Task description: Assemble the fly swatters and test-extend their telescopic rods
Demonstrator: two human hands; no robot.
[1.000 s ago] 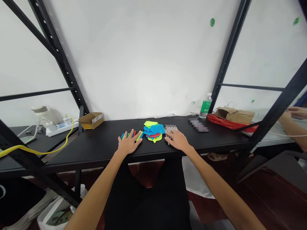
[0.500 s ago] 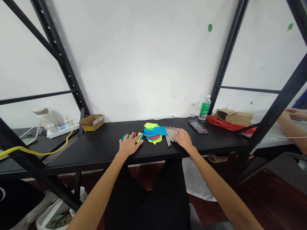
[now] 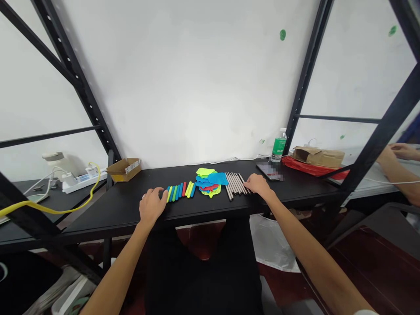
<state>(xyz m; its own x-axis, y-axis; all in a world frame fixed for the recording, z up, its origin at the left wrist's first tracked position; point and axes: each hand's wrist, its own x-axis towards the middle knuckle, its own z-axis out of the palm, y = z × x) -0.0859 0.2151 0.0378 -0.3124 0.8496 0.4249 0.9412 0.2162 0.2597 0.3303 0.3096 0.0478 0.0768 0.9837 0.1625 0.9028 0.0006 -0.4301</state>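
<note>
My left hand (image 3: 152, 204) rests at the left end of a row of short coloured plastic tubes (image 3: 178, 191), thumb and forefinger apart and slightly bent. The tubes, in blue, green, yellow and red, lie side by side. A pile of flat perforated plastic pieces (image 3: 217, 178), shaped like fly swatter heads in yellow, blue and red, lies in the middle. To its right several thin metal rods (image 3: 233, 183) are laid out in a slanting row. My right hand (image 3: 258, 184) has its thumb and fingers closed on the rightmost metal rod; its lower part is partly hidden.
An open cardboard box (image 3: 124, 169) stands at the back left. Back right are a phone (image 3: 269, 171), a water bottle (image 3: 278, 146) and a torn carton (image 3: 318, 156) on red plastic. Black frame posts (image 3: 303, 83) flank the table (image 3: 131, 205). Another person's hands (image 3: 402, 152) are far right.
My left hand has slid left off the coloured tubes, uncovering the row. My right hand has moved slightly right and its fingers have closed at the last metal rod.
</note>
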